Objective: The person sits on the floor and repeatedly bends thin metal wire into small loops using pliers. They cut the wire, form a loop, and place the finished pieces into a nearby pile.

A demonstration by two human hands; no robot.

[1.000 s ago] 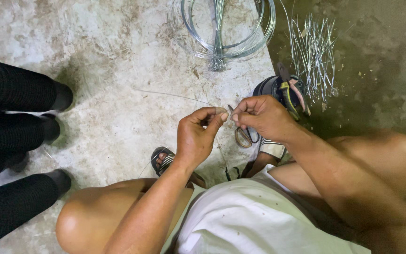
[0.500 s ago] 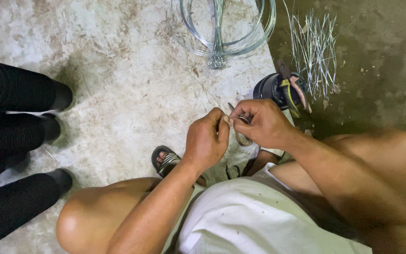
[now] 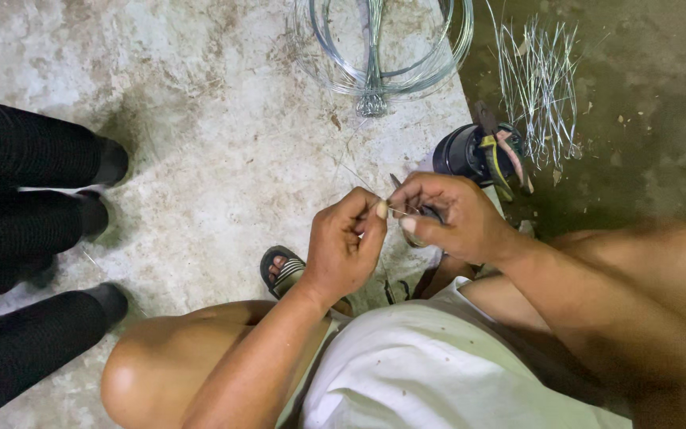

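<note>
head view: left hand (image 3: 341, 246) and right hand (image 3: 446, 214), both grips pinched on thin wire (image 3: 397, 210), near black canister (image 3: 460, 152)

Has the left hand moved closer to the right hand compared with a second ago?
Yes. The left hand has closed the gap to the right hand, so their fingertips now nearly meet above the sandal, pinching the thin wire.

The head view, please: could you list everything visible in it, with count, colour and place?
Thin wire: one, silver, pinched between both hands.
Wire coil: one, silver, floor, top centre.
Cut wire pieces: a bundle, silver, floor, top right.
Round container: one, black, holding pliers, beside the right hand.
Another person's legs: black-clad, left edge.
Sandal: one showing, striped, below the hands.
Left hand: pinching the wire.
Right hand: pinching the wire.
</note>
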